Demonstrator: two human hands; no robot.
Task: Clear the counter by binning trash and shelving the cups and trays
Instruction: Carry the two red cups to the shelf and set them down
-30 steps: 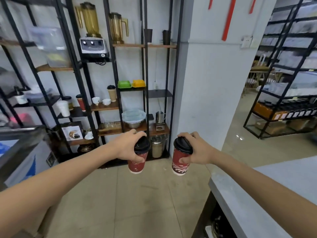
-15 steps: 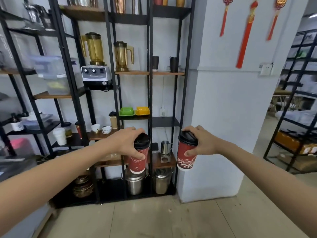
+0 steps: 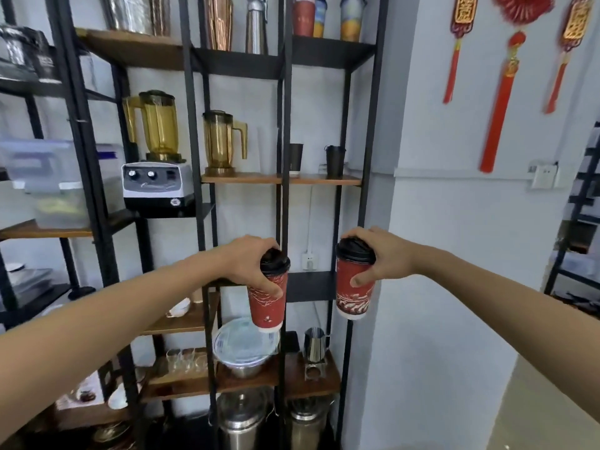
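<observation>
Plainly, each hand grips a red cup; print illegible.

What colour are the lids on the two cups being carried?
Black, on red cups with a pale pattern; the head view shows the right lid best.

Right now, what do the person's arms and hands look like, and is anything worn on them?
Both forearms are bare along their whole visible length: no sleeves show. The left hand and right hand wear no gloves, and no watch, ring or bracelet is visible.
</observation>
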